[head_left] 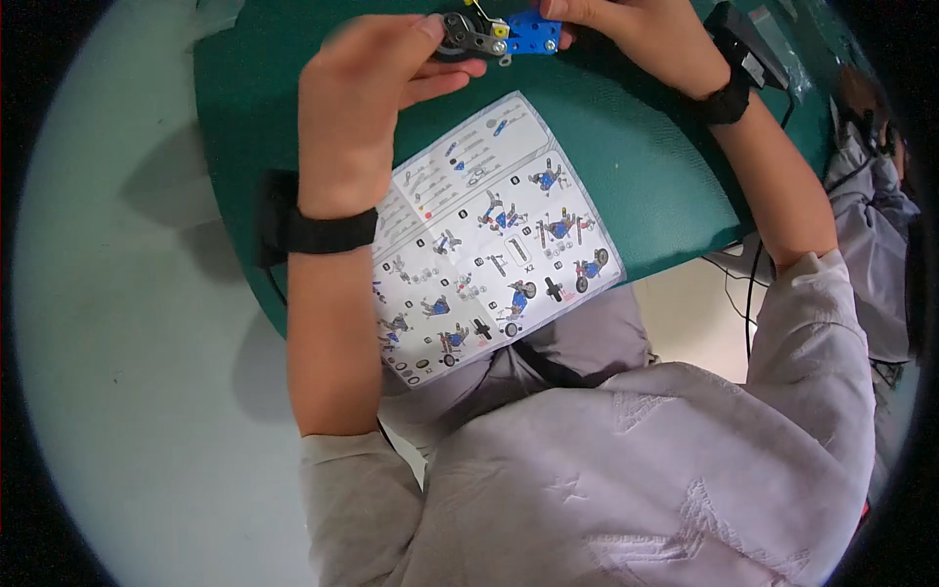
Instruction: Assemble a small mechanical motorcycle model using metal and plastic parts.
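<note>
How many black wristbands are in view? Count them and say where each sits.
2. One wristband is on the left wrist, beside the instruction sheet; the other wristband is on the right wrist, over the green table. None looks hidden.

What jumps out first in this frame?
Both hands, left hand and right hand, meet at the top edge over a small toy assembly of blue and grey parts. Below them an instruction sheet lies on the green table, overhanging its near edge.
</note>
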`<state>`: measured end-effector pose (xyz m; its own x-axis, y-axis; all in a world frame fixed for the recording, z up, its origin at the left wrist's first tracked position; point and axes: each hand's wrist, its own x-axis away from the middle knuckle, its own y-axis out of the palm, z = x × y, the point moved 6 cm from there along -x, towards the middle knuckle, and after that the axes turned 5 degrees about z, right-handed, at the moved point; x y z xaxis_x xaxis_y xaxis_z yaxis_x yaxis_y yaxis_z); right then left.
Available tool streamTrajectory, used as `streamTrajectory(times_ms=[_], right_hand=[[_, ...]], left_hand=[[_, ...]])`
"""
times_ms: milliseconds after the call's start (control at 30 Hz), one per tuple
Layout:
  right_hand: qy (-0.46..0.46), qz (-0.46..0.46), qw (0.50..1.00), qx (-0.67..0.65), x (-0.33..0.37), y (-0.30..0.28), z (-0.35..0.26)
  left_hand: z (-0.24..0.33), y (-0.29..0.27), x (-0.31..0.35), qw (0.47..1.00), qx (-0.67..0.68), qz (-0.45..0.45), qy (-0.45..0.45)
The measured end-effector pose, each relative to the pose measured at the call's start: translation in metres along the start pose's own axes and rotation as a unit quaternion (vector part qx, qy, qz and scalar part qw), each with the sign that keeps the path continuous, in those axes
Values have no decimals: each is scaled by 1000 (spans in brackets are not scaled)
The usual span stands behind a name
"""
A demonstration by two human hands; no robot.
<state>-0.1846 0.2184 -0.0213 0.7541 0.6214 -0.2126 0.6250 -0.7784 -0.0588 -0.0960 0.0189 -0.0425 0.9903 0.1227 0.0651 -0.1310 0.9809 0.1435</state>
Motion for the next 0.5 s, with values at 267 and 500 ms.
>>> streamTrajectory(times_ms=[267,500], right_hand=[[-68,-50,996,21,-1,10,-5],[-15,-67,997,19,-4,8,2]], left_hand=[[-7,-17,-5,999,-31,32,11],[6,-5,0,995,-58,51,59]])
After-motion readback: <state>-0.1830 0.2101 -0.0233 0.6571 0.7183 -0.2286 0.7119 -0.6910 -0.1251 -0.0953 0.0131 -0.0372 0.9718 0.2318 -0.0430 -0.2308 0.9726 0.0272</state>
